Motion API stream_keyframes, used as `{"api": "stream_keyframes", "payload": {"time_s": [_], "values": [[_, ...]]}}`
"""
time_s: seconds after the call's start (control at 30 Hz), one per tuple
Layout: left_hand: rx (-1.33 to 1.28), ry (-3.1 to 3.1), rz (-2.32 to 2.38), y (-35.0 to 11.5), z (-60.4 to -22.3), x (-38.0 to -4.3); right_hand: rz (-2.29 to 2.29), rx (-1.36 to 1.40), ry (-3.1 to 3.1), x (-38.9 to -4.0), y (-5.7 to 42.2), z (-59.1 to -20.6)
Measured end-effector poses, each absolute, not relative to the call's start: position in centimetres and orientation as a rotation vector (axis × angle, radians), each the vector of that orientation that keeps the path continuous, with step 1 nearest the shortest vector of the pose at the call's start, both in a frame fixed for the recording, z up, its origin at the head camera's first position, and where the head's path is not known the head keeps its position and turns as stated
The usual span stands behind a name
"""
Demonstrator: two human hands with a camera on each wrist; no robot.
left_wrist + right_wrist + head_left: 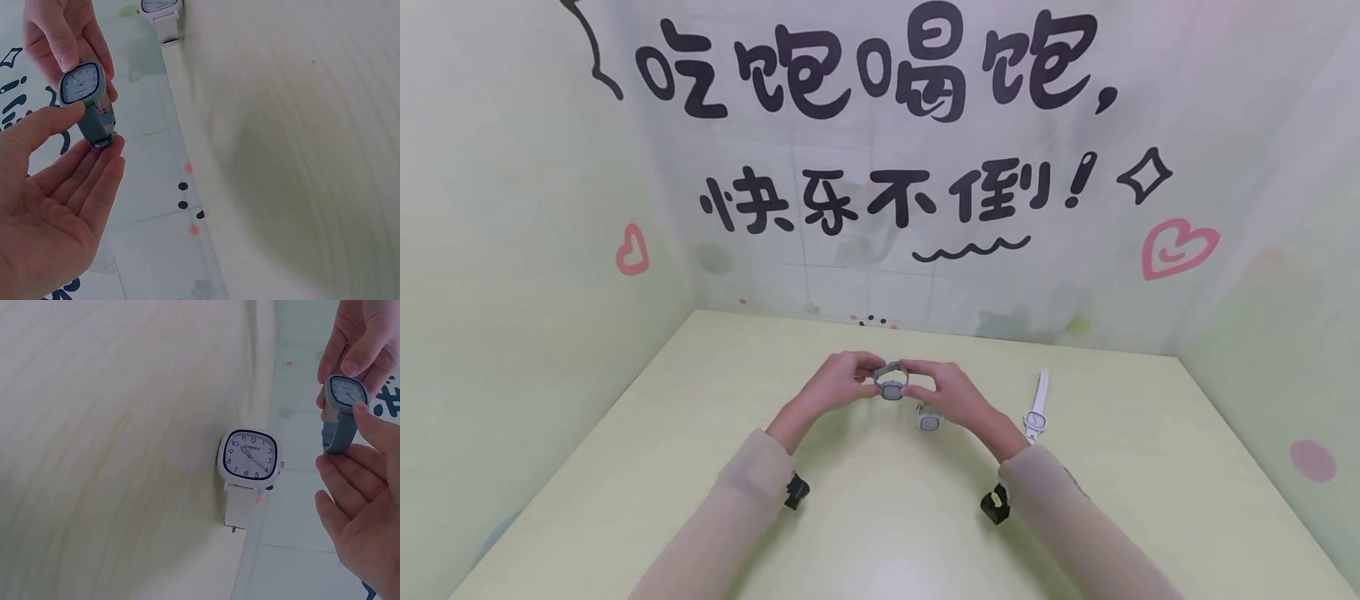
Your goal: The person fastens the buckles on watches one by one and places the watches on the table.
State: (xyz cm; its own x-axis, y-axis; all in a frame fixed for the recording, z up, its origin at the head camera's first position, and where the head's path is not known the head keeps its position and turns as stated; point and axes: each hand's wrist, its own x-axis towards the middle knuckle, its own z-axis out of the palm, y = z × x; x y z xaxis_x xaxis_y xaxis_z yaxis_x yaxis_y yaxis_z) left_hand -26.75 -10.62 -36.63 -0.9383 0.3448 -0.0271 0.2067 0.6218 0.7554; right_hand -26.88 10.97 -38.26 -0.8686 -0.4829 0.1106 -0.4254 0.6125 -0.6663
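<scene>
Both hands hold one blue-grey wristwatch (892, 390) between them, raised over the table with its strap bent into a loop. My left hand (838, 385) pinches it from the left, thumb at the edge of the square case (82, 82) and fingertips by the strap's end (100, 139). From the other side my right hand (953, 392) grips it, thumb by the case and fingers (353, 478) under the strap. Just below the right hand, a white watch (928, 422) lies on the table, its dial facing up (250, 455).
A second white watch (1036, 419) lies stretched out to the right, partly behind the right forearm. The pale wooden table (880, 517) meets a printed backdrop (865, 275) with black lettering at its far edge. Dark wrist mounts (996, 505) sit under both sleeves.
</scene>
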Motion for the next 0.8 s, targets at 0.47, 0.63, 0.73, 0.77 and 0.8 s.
{"api": "stream_keyframes", "payload": {"time_s": [0.47, 0.63, 0.73, 0.77, 0.8], "values": [[0.435, 2.722, 0.94, -9.8, -38.0, -26.6, -0.782, -0.858, 2.816, -26.9, 10.2, -39.3], [0.403, 2.751, 0.799, -9.1, -38.6, -26.4, -0.641, -0.927, 2.839, -26.7, 9.9, -39.9], [0.383, 2.768, 0.714, -8.8, -38.9, -26.3, -0.588, -0.952, 2.85, -26.4, 9.7, -40.1], [0.376, 2.767, 0.702, -8.7, -39.0, -26.3, -0.576, -0.962, 2.855, -26.4, 9.7, -40.1], [0.371, 2.768, 0.693, -8.6, -39.0, -26.3, -0.57, -0.971, 2.858, -26.3, 9.6, -40.1]]}}
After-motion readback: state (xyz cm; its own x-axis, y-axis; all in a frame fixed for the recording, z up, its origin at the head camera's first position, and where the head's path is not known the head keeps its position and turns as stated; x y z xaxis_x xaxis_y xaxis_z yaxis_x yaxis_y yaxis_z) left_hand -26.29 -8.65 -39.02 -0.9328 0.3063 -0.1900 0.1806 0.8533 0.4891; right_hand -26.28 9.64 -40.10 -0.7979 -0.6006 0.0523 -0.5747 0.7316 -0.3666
